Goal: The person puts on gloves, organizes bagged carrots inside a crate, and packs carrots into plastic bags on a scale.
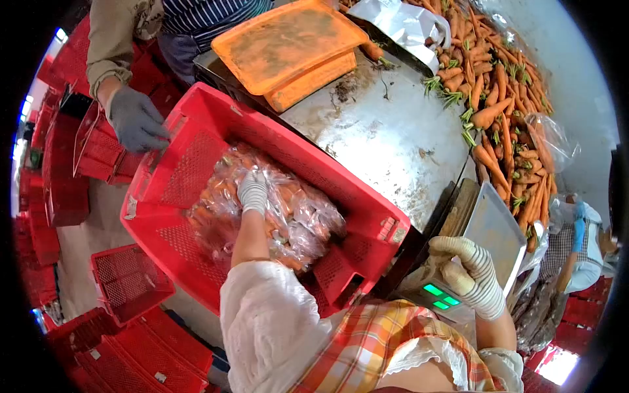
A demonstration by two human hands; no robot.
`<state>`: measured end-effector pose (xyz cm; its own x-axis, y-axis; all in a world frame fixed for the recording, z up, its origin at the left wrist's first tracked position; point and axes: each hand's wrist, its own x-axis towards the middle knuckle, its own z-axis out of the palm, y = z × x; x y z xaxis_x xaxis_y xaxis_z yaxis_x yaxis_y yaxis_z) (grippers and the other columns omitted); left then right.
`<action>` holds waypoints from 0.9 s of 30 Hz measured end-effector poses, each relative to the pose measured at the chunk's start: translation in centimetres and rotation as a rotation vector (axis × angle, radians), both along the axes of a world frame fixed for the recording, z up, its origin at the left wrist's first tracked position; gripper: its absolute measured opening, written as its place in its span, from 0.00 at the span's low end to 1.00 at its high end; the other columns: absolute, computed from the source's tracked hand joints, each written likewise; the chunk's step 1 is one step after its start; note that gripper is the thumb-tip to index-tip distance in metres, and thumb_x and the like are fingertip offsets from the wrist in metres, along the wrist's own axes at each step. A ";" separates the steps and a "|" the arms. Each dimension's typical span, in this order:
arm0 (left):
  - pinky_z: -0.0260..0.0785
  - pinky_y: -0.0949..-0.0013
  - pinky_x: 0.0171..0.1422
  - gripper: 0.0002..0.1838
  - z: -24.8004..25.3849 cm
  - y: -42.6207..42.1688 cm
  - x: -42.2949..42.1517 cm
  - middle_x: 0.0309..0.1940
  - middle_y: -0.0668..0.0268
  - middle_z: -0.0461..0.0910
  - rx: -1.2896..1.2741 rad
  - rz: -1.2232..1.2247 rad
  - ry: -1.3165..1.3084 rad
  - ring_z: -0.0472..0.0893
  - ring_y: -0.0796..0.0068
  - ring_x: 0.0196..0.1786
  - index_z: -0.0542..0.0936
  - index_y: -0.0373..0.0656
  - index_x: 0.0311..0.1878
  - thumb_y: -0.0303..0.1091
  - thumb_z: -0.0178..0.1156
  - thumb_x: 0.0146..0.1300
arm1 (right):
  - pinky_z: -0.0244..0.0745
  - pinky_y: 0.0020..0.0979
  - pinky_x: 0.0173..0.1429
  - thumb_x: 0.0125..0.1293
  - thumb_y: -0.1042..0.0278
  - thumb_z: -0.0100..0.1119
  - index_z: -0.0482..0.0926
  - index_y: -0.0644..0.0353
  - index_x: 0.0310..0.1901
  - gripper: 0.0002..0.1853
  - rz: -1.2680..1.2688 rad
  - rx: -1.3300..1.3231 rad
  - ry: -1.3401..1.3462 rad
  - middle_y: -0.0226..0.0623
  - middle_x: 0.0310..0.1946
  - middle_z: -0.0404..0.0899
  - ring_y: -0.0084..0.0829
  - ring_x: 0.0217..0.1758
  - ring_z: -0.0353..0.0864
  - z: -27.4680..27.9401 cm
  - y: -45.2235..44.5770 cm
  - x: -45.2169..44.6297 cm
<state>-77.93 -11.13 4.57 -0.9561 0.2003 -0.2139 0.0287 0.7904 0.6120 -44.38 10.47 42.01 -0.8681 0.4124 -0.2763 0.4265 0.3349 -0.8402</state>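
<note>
Inside the red crate (177, 190), my left hand (253, 190) wears a striped knit glove. Its fingers are closed on the plastic of a clear bag of carrots (226, 177), among other bagged carrots (308, 226) piled on the crate floor. My right hand (468, 272), in a similar glove with yellowed fingers, hovers beside a weighing scale (498, 219) with a green lit display (440, 297). Its fingers are loosely bent, thumb and forefinger apart, with nothing seen between them.
A large heap of loose carrots (504, 118) covers the far right of the metal table (386, 137). An orange tub (288, 46) stands behind the crate. A co-worker's grey-gloved hand (136, 120) is at the crate's left end. Red crates (131, 281) stand on the left floor; another person (580, 245) works at right.
</note>
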 end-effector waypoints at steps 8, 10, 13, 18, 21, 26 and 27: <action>0.70 0.61 0.50 0.21 8.7 -3.6 1.9 0.38 0.49 0.80 -0.478 -0.116 -0.047 0.80 0.56 0.42 0.73 0.44 0.55 0.46 0.44 0.66 | 0.71 0.27 0.44 0.62 0.59 0.53 0.75 0.65 0.51 0.21 0.034 -0.127 0.034 0.36 0.35 0.76 0.26 0.36 0.75 -1.5 0.2 0.4; 0.70 0.57 0.51 0.21 9.1 -1.3 2.2 0.38 0.47 0.80 -0.541 -0.248 0.016 0.80 0.53 0.41 0.72 0.46 0.57 0.45 0.43 0.66 | 0.71 0.26 0.43 0.62 0.60 0.53 0.74 0.65 0.51 0.20 0.083 -0.132 0.051 0.36 0.34 0.76 0.26 0.36 0.75 -1.4 -0.4 -0.1; 0.67 0.51 0.54 0.25 7.4 2.2 2.1 0.37 0.47 0.80 -0.584 -0.434 0.137 0.81 0.51 0.40 0.66 0.49 0.64 0.42 0.44 0.63 | 0.71 0.26 0.41 0.60 0.63 0.54 0.74 0.65 0.52 0.20 0.146 -0.114 0.044 0.37 0.34 0.75 0.26 0.35 0.75 -0.8 -0.6 -0.6; 0.67 0.53 0.55 0.24 3.2 3.1 -0.7 0.50 0.52 0.77 -0.805 -0.766 0.153 0.77 0.51 0.51 0.76 0.47 0.55 0.50 0.46 0.63 | 0.71 0.26 0.41 0.60 0.64 0.53 0.74 0.64 0.52 0.19 0.104 -0.068 0.017 0.37 0.33 0.75 0.27 0.34 0.75 -0.6 -0.2 -0.1; 0.67 0.54 0.56 0.23 10.0 3.9 -0.9 0.48 0.50 0.77 -0.724 -0.643 -0.140 0.77 0.53 0.51 0.82 0.44 0.44 0.50 0.45 0.63 | 0.71 0.28 0.45 0.61 0.66 0.52 0.75 0.64 0.52 0.18 0.038 -0.049 0.037 0.38 0.34 0.76 0.28 0.37 0.75 -0.5 0.6 0.5; 0.67 0.58 0.56 0.27 12.4 -2.8 0.3 0.46 0.48 0.77 -0.475 -0.663 -0.236 0.77 0.52 0.51 0.77 0.37 0.49 0.52 0.46 0.63 | 0.71 0.28 0.48 0.62 0.69 0.49 0.75 0.65 0.50 0.16 -0.098 -0.189 0.029 0.37 0.37 0.77 0.27 0.39 0.75 -1.2 0.9 0.5; 0.67 0.58 0.56 0.27 12.2 -3.7 0.2 0.46 0.48 0.77 -0.483 -0.658 -0.240 0.77 0.52 0.51 0.77 0.37 0.49 0.52 0.46 0.63 | 0.71 0.28 0.48 0.62 0.69 0.49 0.75 0.65 0.51 0.16 -0.046 -0.157 0.022 0.37 0.36 0.77 0.26 0.39 0.75 -1.3 1.0 0.3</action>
<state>-77.76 -14.82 16.77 -0.5947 0.5342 -0.6008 0.4864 0.8341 0.2601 -44.04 11.42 40.70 -0.8560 0.4048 -0.3217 0.4192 0.1791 -0.8901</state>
